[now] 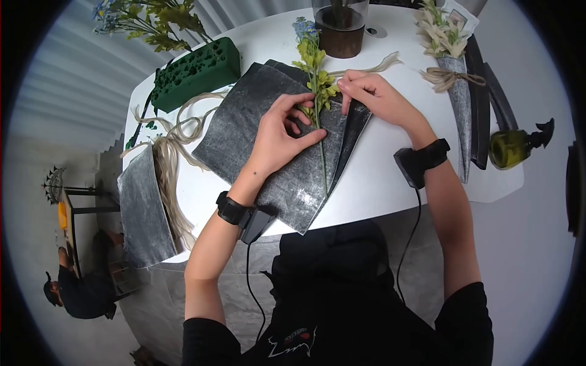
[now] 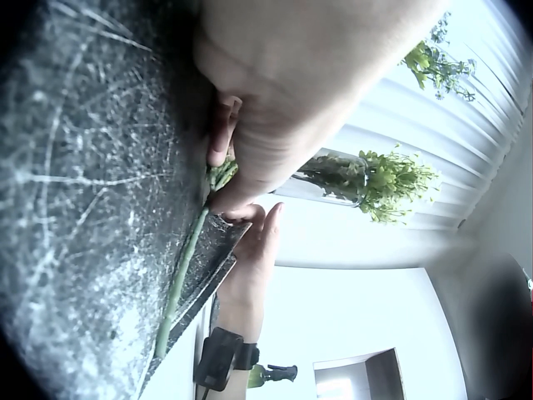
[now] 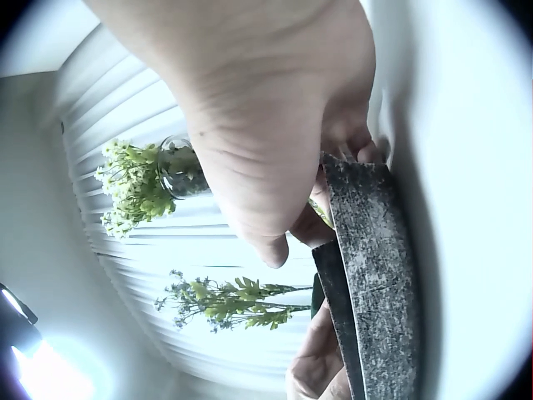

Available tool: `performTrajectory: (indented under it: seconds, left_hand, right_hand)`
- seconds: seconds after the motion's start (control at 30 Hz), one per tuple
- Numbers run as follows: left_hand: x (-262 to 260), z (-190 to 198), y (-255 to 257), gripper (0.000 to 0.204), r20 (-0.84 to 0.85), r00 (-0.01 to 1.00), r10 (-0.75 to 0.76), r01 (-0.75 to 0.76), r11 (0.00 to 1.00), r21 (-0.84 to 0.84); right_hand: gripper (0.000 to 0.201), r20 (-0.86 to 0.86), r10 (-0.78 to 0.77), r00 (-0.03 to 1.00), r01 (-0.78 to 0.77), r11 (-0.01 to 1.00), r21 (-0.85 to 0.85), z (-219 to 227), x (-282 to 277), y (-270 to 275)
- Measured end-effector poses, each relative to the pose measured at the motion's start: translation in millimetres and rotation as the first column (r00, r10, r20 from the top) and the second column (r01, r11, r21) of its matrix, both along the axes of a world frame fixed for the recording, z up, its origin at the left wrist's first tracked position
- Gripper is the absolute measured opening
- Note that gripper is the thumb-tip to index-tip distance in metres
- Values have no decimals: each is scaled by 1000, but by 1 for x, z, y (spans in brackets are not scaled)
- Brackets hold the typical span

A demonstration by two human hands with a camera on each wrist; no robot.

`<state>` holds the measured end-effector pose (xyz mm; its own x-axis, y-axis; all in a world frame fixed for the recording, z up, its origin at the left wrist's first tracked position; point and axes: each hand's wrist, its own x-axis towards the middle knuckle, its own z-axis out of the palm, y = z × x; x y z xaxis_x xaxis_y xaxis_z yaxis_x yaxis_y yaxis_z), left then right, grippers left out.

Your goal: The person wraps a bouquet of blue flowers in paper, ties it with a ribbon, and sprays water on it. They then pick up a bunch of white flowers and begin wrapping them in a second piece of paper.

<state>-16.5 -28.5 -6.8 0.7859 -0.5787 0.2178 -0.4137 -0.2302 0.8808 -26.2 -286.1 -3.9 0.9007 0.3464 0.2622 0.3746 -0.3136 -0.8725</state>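
A stem of artificial flowers (image 1: 315,67), blue blossoms over yellow-green leaves, lies on dark grey mottled wrapping paper (image 1: 244,116). My left hand (image 1: 279,131) holds this stem against the sheet, thumb on one side and curled fingers on the other. In the left wrist view the green stem (image 2: 179,279) runs out from beneath the thumb toward the paper's corner. My right hand (image 1: 381,97) pinches the right-hand edge of the paper, which is lifted into a fold. The right wrist view shows the raised paper edge (image 3: 371,250) reaching up to the fingers, whose tips are partly hidden.
Green floral foam (image 1: 198,76) with flowers stands back left, near raffia strands (image 1: 171,152) and another grey sheet (image 1: 146,207). A glass vase (image 1: 340,30) is at the back. Rightward lie a wrapped bouquet (image 1: 455,85) and a spray bottle (image 1: 513,148). Another person (image 1: 85,287) sits far left.
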Motion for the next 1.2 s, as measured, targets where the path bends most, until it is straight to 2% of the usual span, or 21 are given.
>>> performTrajectory:
  seconds: [0.07,0.13,0.17,0.23,0.3,0.37,0.43,0.47,0.53,0.63,0.67,0.73,0.77,0.83,0.87,0.9,0.97,1.03,1.2]
  left_hand:
    - [1,-1,0,63,6,1000,-6,6,1000,-15]
    - [2,0,1,63,12,1000,-7,7,1000,-4]
    - [1,0,1,63,9,1000,-9,9,1000,5]
    - [2,-2,-1,57,28,1000,-7,7,1000,-22]
    - [3,-4,-2,52,-110,994,27,-43,989,-140]
    - [5,-9,-3,50,-128,992,15,-36,986,-165]
    - [9,-13,-2,44,-188,982,-11,-32,973,-228]
    - [8,-9,-1,43,-226,974,-11,-39,976,-215]
    - [7,-1,0,39,-274,962,-10,-46,980,-196]
    - [12,8,2,38,-394,919,8,-84,981,-177]
    - [12,12,3,38,-377,926,4,-75,982,-172]
    - [14,19,5,39,-424,903,69,-153,974,-167]
    - [20,20,7,39,-414,908,67,-146,976,-163]
    - [31,23,15,41,-282,944,174,-238,948,-212]
    - [35,33,18,43,-207,953,221,-260,949,-180]
    - [46,35,25,49,-161,936,312,-338,925,-171]
    - [59,54,32,56,158,853,497,-481,867,-129]
    - [71,77,38,58,305,775,554,-538,831,-142]
    - [102,90,50,63,240,815,527,-515,849,-113]
  right_hand:
    - [50,61,23,998,-26,998,63,-3,2,2]
    - [55,-34,55,998,-52,994,97,-3,3,1]
    - [55,-27,51,998,-48,994,102,-3,4,0]
    - [56,-93,4,996,0,999,49,-4,5,-3]
    - [57,-81,4,997,4,995,101,-5,4,-4]
    - [57,-54,6,999,2,987,158,-5,5,-4]
    - [53,-157,40,987,-16,988,154,-7,5,-8]
    - [53,-125,34,992,-12,985,172,-6,6,-10]
    - [46,-156,22,987,-20,1000,18,-4,4,-13]
    - [42,-110,60,992,-51,995,82,-6,3,-12]
    - [41,-88,62,994,-55,995,82,-5,2,-12]
    - [43,-84,67,994,-56,990,129,-8,2,-10]
    - [45,-96,78,992,-61,984,170,-8,2,-10]
    - [45,-98,90,991,-69,978,195,-11,3,-12]
    - [45,-97,96,991,-77,981,178,-13,5,-12]
    - [44,-97,102,990,-85,983,160,-15,7,-14]
    - [44,-103,105,989,-89,985,146,-14,6,-14]
    - [44,-108,104,989,-89,987,133,-13,6,-15]
    - [43,-151,93,984,-76,991,113,-11,4,-15]
